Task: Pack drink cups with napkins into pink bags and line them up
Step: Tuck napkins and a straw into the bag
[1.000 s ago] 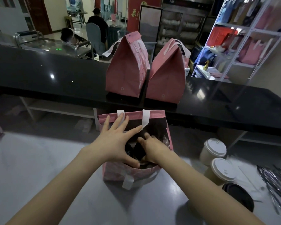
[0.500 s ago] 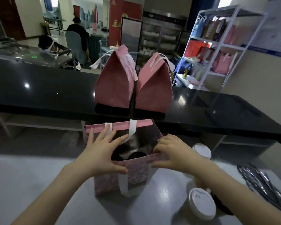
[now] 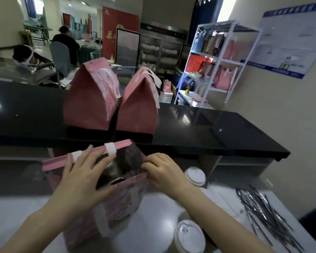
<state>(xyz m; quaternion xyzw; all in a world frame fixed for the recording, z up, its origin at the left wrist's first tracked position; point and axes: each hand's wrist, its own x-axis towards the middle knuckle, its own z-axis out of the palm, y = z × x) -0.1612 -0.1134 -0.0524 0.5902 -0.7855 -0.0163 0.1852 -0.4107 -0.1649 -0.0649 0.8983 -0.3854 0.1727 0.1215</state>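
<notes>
Our left hand (image 3: pixel 82 178) spreads flat, fingers straight, over the mouth of the open pink bag (image 3: pixel 120 203); our right hand (image 3: pixel 164 172) pinches its right edge, lidded cups (image 3: pixel 189 236) just beside

Open pink bag (image 3: pixel 117 201) upright before two closed bags (image 3: pixel 109 105).

near pink bags (image 3: pixel 91 105) (image 3: pixel 137 110) (image 3: pixel 120 201): 3 | lidded cups (image 3: pixel 194 177) (image 3: pixel 190 238): 2 | hands (image 3: pixel 80 181) (image 3: pixel 164 170): 2

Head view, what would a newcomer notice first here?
An open pink bag stands front and centre, the left hand spread over its mouth and the right hand pinching its right edge. Behind it, two closed bags stand side by side on the black counter. Lidded cups stand at the right.
</notes>
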